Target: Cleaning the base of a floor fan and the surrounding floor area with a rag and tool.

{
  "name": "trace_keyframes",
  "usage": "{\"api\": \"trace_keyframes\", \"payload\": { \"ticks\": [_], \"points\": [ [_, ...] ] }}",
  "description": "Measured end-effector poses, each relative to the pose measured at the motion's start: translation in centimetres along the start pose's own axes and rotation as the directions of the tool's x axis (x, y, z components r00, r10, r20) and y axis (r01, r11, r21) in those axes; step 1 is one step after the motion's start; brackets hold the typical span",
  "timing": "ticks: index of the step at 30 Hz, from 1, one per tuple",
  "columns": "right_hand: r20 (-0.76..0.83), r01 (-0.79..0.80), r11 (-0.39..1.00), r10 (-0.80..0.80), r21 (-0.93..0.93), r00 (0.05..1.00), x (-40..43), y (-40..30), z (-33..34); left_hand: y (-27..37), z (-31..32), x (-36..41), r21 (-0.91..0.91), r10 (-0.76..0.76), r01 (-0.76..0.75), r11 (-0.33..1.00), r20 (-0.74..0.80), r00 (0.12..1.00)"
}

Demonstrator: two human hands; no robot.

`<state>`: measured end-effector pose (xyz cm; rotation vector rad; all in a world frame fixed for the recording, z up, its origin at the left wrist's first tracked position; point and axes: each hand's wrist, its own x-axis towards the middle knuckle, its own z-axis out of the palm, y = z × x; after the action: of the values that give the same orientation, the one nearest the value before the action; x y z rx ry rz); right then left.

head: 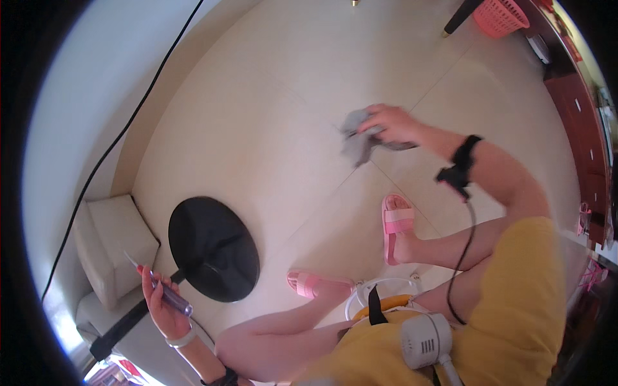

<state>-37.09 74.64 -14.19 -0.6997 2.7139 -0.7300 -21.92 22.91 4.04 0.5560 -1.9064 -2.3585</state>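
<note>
My right hand point(393, 125) grips a crumpled grey cloth point(357, 132) in front of me, above the pale tiled floor point(270, 159). The cloth hangs down past my fingers and looks slightly blurred. At the lower left, my left hand point(161, 304) is closed around the clear purplish handle of a screwdriver point(177, 303). Its thin shaft points away towards the upper left, with the tip blurred. Just beyond this hand runs a black pole point(126, 318) joined to a round black stand base point(215, 248). I cannot tell whether the hand touches the pole.
A pale upholstered seat point(113, 246) stands left of the base. A black cable point(137, 108) crosses the left side. At right are a reddish-brown drawer cabinet point(577, 116) and a pink basket point(499, 19). A white vented device point(425, 340) is at my chest, over a white-framed stool point(355, 299).
</note>
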Motion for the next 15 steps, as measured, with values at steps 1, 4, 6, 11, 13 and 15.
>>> {"api": "trace_keyframes", "payload": {
  "ticks": [1,4,6,11,13,15],
  "points": [
    [-0.019,0.010,1.000,-0.009,0.019,1.000,-1.4,1.6,-2.0,0.2,0.6,-0.2,-0.014,0.011,-0.011,1.000,-0.007,1.000],
    [-0.036,-0.138,0.981,0.134,-0.134,0.990,-7.4,5.1,-8.0,0.2,2.0,0.0,-0.013,0.012,-0.013,1.000,-0.084,0.996],
    [-0.096,-0.271,0.961,0.266,-0.054,0.959,-11.7,6.9,-10.0,0.3,1.8,-0.2,-0.003,-0.005,0.004,1.000,-0.104,0.995],
    [-0.308,-0.407,0.735,0.625,0.542,0.717,-20.5,9.2,-7.8,-0.2,-2.1,0.5,0.151,-0.035,0.066,0.986,-0.202,0.979],
    [-0.212,-0.356,0.431,0.831,0.829,0.514,-22.1,9.6,-8.6,-1.2,-1.4,1.0,0.101,-0.047,0.075,0.992,-0.250,0.967],
    [-0.256,-0.447,0.471,0.850,0.761,0.460,-21.6,11.9,-10.5,-1.6,-4.2,1.3,0.084,-0.170,0.188,0.979,-0.188,0.967]
  ]
}}
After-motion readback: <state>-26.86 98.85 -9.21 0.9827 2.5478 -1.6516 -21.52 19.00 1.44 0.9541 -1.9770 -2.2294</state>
